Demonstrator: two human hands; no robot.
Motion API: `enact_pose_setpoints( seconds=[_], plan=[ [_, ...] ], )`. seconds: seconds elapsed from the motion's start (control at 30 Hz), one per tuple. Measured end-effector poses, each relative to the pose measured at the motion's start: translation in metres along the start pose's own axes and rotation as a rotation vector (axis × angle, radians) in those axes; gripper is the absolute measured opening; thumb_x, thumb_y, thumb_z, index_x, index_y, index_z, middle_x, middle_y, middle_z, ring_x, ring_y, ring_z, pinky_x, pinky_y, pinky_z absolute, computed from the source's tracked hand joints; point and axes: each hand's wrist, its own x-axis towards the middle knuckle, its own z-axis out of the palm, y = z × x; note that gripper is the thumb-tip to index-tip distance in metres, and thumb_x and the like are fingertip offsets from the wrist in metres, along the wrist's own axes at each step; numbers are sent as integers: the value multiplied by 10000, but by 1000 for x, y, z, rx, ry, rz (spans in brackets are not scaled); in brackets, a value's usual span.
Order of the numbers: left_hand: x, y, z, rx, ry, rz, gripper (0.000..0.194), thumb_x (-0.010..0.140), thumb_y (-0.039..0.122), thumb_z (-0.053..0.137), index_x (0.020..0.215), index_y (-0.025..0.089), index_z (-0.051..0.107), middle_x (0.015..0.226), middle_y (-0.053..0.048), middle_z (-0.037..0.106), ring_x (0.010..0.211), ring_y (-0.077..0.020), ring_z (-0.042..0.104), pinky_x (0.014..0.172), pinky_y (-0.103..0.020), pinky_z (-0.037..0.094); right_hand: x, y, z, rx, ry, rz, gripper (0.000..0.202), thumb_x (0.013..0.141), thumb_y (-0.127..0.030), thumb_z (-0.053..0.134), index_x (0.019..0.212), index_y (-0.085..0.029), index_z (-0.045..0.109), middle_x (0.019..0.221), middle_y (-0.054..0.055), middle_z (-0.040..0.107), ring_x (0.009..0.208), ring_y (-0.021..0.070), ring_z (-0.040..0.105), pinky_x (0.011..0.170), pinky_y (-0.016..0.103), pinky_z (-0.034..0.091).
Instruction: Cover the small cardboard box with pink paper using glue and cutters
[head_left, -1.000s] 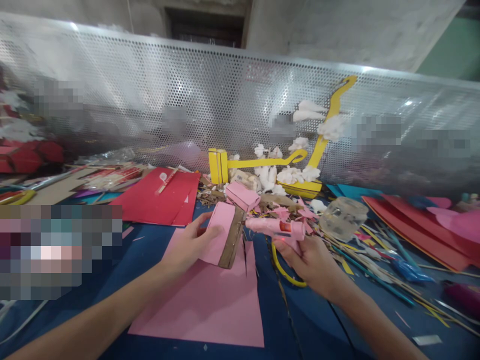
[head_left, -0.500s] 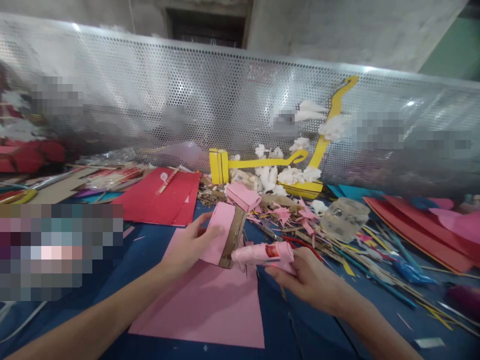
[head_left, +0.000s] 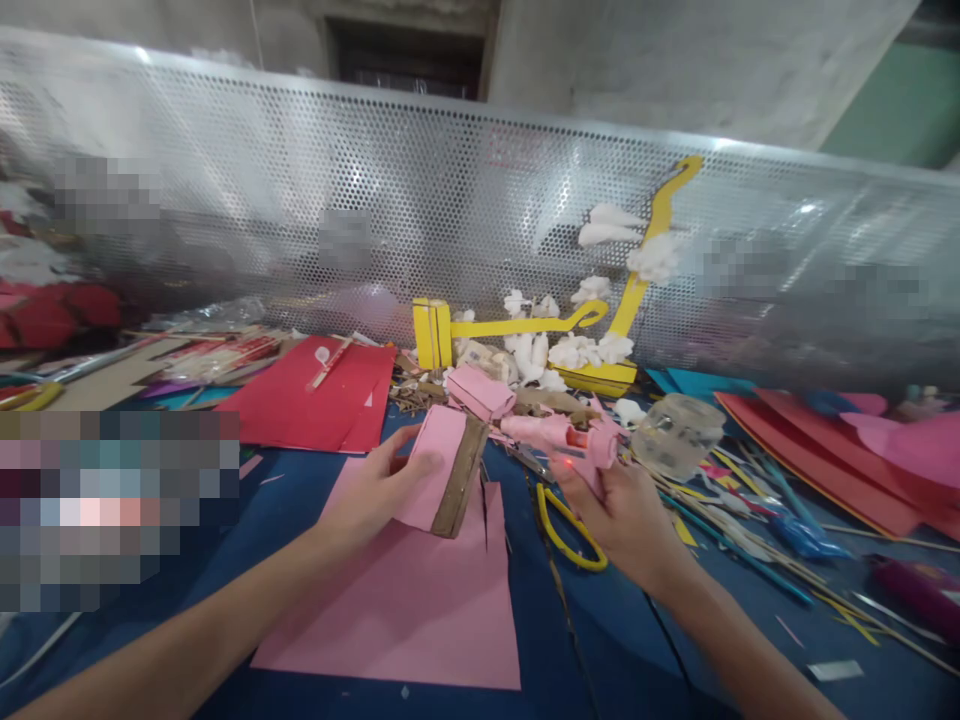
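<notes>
My left hand (head_left: pixel 390 475) grips a small cardboard box partly covered in pink paper (head_left: pixel 433 470), its bare brown side turned to the right. A pink hot glue gun (head_left: pixel 562 437) is in my right hand (head_left: pixel 630 510), its nozzle pointing left, slightly apart from the box's upper right corner. Under the box lies a sheet of pink paper (head_left: pixel 397 610) with a cut at its upper right. Yellow-handled scissors (head_left: pixel 577 535) rest just left of my right hand, their blades partly hidden. Behind the box sits another pink piece (head_left: pixel 480 390).
Red paper (head_left: pixel 315 390) lies at the left back. Yellow shapes with white fluff (head_left: pixel 596 375) stand against a perforated metal panel (head_left: pixel 450 200). A clear plastic container (head_left: pixel 679 435), paper scraps and thin sticks (head_left: pixel 757 555) crowd the right. Blue cloth (head_left: pixel 225 560) covers the table.
The glue gun in my right hand has moved up and right, away from the box's lower corner. This uncovers the yellow scissors handle. My left hand still holds the box.
</notes>
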Motion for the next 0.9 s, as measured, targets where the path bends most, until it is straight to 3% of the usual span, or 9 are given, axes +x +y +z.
enact_pose_setpoints(
  seconds=[0.23,0.37,0.47,0.57,0.67,0.73,0.83,0.9],
  plan=[
    [-2,3,0,-53,78,-67,559,845,487,763,1336,245,649,1125,-88,795,909,-264,767,721,-312,579,-8,30,-33,-12,-138,217,689,958,-794,322,634,-239,571,498,39,600,447,185,567,491,307,407],
    [-2,3,0,-73,89,-71,598,836,504,770,1358,245,637,1091,-82,799,934,-263,766,769,-325,579,-38,69,-67,-139,-76,359,808,824,-963,238,618,-264,587,485,69,606,458,238,590,470,349,419],
    [-2,3,-1,-52,72,-57,629,822,507,778,1370,236,630,1076,-90,801,933,-271,765,792,-345,576,-70,96,-88,-224,-4,482,774,773,-1001,223,596,-302,502,457,52,558,436,247,559,458,368,430],
    [-2,2,-1,-57,52,-40,659,811,515,788,1381,232,619,1127,-102,794,976,-282,763,838,-367,575,-100,115,-97,-261,42,567,766,782,-993,205,614,-301,490,510,72,593,469,260,585,487,391,474],
    [-1,1,-1,-32,70,-37,647,810,521,789,1371,241,625,1145,-97,791,1008,-282,756,873,-374,568,-121,127,-92,-302,48,525,735,835,-949,197,630,-301,476,567,97,635,529,286,634,545,419,510],
    [0,0,-1,-19,77,-40,630,814,523,787,1361,249,634,1131,-90,793,1007,-280,754,865,-369,568,-129,132,-86,-368,57,437,723,889,-892,203,689,-279,530,733,145,719,691,325,710,647,448,548],
    [1,-1,-2,-36,81,-51,600,821,523,786,1345,269,644,1154,-83,791,1017,-273,752,837,-348,573,-134,136,-79,-492,76,358,662,971,-765,240,925,-233,631,1051,193,760,1012,367,734,778,468,563],
    [0,0,-2,-42,86,-52,580,823,519,787,1332,275,650,1176,-78,788,1017,-265,753,823,-333,574,-135,136,-81,-516,65,361,595,985,-708,290,1020,-217,625,1070,195,756,1045,369,731,770,455,563]
  ],
)
